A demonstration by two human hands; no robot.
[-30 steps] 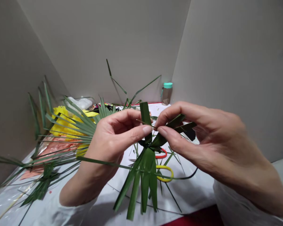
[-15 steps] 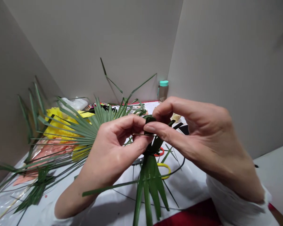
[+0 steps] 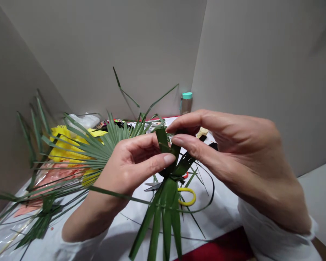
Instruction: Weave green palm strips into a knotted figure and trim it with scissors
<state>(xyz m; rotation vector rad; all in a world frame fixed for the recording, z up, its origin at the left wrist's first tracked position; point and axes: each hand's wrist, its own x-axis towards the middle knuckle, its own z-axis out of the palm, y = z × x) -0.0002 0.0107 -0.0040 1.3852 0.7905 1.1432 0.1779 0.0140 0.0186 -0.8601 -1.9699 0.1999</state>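
My left hand [image 3: 125, 170] pinches this dark-green, fan-shaped palm-leaf bundle [image 3: 167, 199], right hand [image 3: 233, 156] nips 1 glossy strip [image 3: 175, 149] — probably light, springy, splits easily, so grab near the tied neck [image 3: 176, 177].

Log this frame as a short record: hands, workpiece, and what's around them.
left hand: thumb and fingers pinching the green leaf piece
right hand: thumb and forefinger at its upper strips; grip unclear
leaf piece: gathered at the middle, splayed strips below
scissors: on the white surface, partly hidden behind the leaf piece
left side: fan-shaped leaf, yellow material
back: upright teal-lidded bottle
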